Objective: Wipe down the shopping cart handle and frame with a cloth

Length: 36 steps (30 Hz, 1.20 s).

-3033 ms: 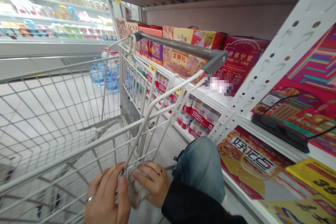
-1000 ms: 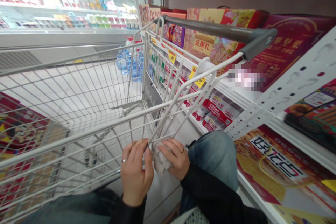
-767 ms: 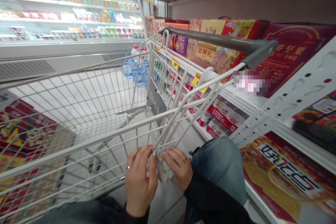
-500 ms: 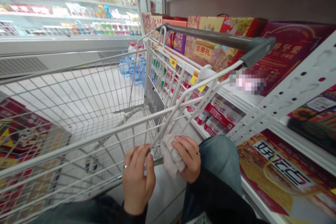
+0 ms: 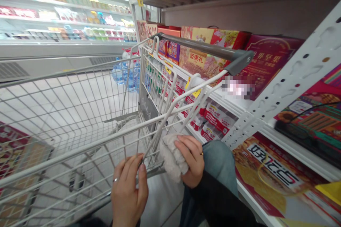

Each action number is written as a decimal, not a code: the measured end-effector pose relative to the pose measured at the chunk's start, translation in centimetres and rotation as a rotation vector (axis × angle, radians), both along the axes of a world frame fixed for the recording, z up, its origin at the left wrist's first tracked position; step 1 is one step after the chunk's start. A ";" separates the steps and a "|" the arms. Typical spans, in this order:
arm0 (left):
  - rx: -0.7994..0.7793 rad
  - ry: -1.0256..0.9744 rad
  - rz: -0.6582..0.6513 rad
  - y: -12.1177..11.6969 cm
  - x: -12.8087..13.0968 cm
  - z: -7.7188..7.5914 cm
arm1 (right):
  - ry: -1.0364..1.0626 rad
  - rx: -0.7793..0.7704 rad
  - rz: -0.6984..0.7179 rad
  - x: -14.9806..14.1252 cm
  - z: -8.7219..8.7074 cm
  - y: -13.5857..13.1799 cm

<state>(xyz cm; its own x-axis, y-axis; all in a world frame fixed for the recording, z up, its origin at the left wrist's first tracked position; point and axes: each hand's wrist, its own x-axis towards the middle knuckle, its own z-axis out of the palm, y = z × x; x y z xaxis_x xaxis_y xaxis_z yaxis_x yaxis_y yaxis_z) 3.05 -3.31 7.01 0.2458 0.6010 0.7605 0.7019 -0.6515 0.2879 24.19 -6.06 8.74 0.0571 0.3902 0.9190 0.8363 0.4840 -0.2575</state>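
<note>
A grey wire shopping cart (image 5: 121, 133) stands in front of me, its dark handlebar (image 5: 197, 46) at the upper right. My left hand (image 5: 130, 188), with a ring on one finger, has its fingers curled around the wires low on the cart's near side. My right hand (image 5: 191, 159) is closed on a crumpled pale cloth (image 5: 172, 156), held against or right beside the cart's rear corner wires. Part of the cloth hangs below the fingers. The undersides of both hands' fingers are partly hidden.
Shelving with gift boxes (image 5: 197, 58) and packs of bottled water (image 5: 217, 117) runs along the right. A perforated white post (image 5: 287, 81) rises near my knee (image 5: 222, 163). Blue water jugs (image 5: 124, 72) sit on the floor before a refrigerated display (image 5: 64, 55). More boxes (image 5: 16, 149) lie at left.
The view has shifted slightly, so the cart and shelves appear further left. My left hand sits lower and more to the left in the picture. The right hand still holds the cloth.
</note>
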 end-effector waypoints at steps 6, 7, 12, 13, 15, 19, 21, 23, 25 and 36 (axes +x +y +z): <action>0.015 0.014 0.001 0.0 -0.1 0.2 | -0.104 -0.031 0.066 -0.9 -2.9 0.1; 0.020 0.017 0.001 0.0 -0.1 0.2 | -0.114 -0.041 0.078 -1.0 -3.6 0.0; 0.030 0.020 -0.002 0.1 -0.1 0.2 | -0.069 0.009 0.013 -0.2 -2.0 0.1; 0.030 0.019 0.000 0.1 0.0 0.1 | -0.050 0.042 -0.004 0.2 -0.7 0.2; 0.025 0.019 0.004 0.2 0.0 0.1 | 0.014 0.085 -0.022 0.7 2.2 0.6; 0.020 0.013 0.000 0.2 0.0 0.0 | 0.054 0.156 -0.040 1.0 5.4 0.9; 0.023 0.015 -0.006 0.3 0.0 0.1 | 0.046 0.128 -0.028 0.7 4.6 0.7; 0.037 0.021 -0.009 0.3 0.0 0.1 | 0.012 0.072 0.000 0.3 2.9 0.4; 0.052 0.025 -0.010 0.3 -0.1 0.1 | -0.039 0.030 0.024 0.1 1.4 0.2; 0.050 0.019 0.002 0.3 0.0 0.2 | 0.086 0.185 -0.084 2.3 8.8 0.9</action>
<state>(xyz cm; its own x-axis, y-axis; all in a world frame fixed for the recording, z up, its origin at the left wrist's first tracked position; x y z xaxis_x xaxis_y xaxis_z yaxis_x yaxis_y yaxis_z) 3.07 -3.03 7.24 0.2590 0.5632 0.7847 0.7083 -0.6631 0.2421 26.52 -5.16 17.50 0.1636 0.2060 0.9648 0.8547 0.4588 -0.2429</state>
